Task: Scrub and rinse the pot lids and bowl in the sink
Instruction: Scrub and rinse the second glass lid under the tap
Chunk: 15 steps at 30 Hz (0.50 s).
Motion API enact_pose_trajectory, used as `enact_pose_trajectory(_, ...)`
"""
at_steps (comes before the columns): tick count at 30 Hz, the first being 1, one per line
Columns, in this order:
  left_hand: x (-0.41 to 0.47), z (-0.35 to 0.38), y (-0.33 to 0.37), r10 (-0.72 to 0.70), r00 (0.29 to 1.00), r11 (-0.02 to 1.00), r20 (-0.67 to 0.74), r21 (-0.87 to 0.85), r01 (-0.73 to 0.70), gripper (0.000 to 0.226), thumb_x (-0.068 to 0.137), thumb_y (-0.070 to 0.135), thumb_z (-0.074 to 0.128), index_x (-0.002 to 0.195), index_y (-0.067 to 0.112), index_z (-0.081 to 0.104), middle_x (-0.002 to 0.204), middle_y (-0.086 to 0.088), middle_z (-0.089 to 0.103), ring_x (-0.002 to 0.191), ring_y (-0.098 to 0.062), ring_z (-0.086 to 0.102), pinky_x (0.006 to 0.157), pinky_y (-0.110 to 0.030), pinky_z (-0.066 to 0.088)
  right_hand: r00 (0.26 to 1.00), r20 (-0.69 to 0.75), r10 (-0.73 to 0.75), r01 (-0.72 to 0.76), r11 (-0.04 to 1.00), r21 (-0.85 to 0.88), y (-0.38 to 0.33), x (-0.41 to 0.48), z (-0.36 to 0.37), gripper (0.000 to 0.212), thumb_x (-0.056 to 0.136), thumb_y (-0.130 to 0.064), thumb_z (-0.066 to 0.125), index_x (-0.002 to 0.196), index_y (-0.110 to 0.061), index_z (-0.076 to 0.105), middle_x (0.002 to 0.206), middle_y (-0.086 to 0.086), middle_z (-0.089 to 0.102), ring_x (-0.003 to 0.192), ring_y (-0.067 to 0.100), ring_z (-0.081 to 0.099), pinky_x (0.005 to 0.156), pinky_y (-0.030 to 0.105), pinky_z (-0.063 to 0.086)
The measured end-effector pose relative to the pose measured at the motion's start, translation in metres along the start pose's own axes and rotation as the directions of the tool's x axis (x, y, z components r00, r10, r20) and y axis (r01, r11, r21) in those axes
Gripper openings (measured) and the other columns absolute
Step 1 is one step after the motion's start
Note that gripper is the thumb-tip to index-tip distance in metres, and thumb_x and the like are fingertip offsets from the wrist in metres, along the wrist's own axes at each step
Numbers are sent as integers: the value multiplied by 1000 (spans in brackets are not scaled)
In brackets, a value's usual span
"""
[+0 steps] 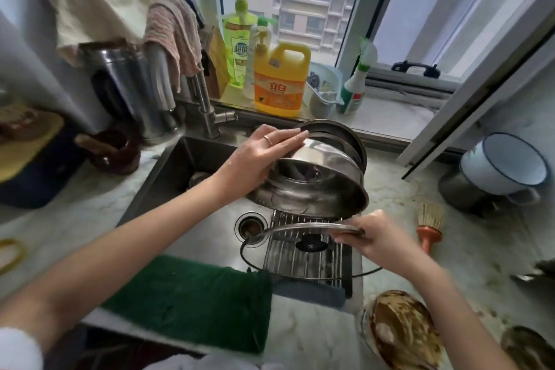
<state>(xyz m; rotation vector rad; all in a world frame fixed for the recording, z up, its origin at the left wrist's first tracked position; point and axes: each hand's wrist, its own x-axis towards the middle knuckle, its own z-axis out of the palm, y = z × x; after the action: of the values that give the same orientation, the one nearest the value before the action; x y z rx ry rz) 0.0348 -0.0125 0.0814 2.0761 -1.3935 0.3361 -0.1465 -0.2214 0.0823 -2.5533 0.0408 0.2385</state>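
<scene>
Hands, two: left hand (258, 156) grips tilted steel bowl (315, 186) over sink (180, 165), dark lids (339, 134) leaning behind; right hand (375, 237) pinches glass lid (300, 228) by rim (black knob underneath), above wire rack (300, 261).

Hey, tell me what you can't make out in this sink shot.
Head view only:
- Faucet spout: covered by the striped cloth.
- Rear lid: mostly hidden behind the steel lid the left hand holds.
- Dirty bowl: cut off by the bottom edge.
- Brown vessel on the left counter: smeared by motion blur.
</scene>
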Motion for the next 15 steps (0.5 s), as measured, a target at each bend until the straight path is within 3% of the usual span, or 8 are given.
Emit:
enact_pose_trajectory(2, -15, -19, -2, 98, 991, 994, -88, 60, -93, 46, 90, -9, 43, 135, 0, 49, 138, -18, 50, 120, -33, 49, 105, -50, 39, 1000, -6, 14, -14, 999, -37, -7, 3, 1, 22, 86, -23, 68, 107, -27, 72, 73, -26, 58, 64, -11, 55, 64, 8, 46)
enact_pose_trajectory(5, -30, -42, 2, 223, 953, 964, -208, 191, -184, 33, 98, -1, 43, 129, 2, 51, 135, -21, 50, 126, -34, 48, 102, -63, 35, 999, 30, 42, -38, 994, -100, -18, 8, 3, 24, 89, -24, 65, 112, -26, 69, 82, -22, 61, 68, -12, 55, 65, 5, 46)
enact_pose_trajectory(11, -35, -87, 10, 346, 856, 917, -383, 333, -222, 31, 98, -2, 44, 127, 6, 51, 150, 5, 35, 128, -26, 48, 104, -65, 32, 999, 39, -16, 26, 965, -260, -26, 23, 7, 25, 90, -22, 65, 113, -27, 70, 99, -8, 74, 87, 6, 68, 79, 21, 53)
enact_pose_trajectory(15, -41, -102, 19, 357, 826, 910, -436, 361, -204, 27, 97, -4, 45, 121, 0, 55, 132, -7, 51, 120, -30, 53, 97, -67, 38, 998, 61, -30, 49, 936, -349, -30, 28, 21, 22, 90, -20, 62, 109, -26, 73, 91, -6, 75, 82, 11, 68, 77, 26, 53)
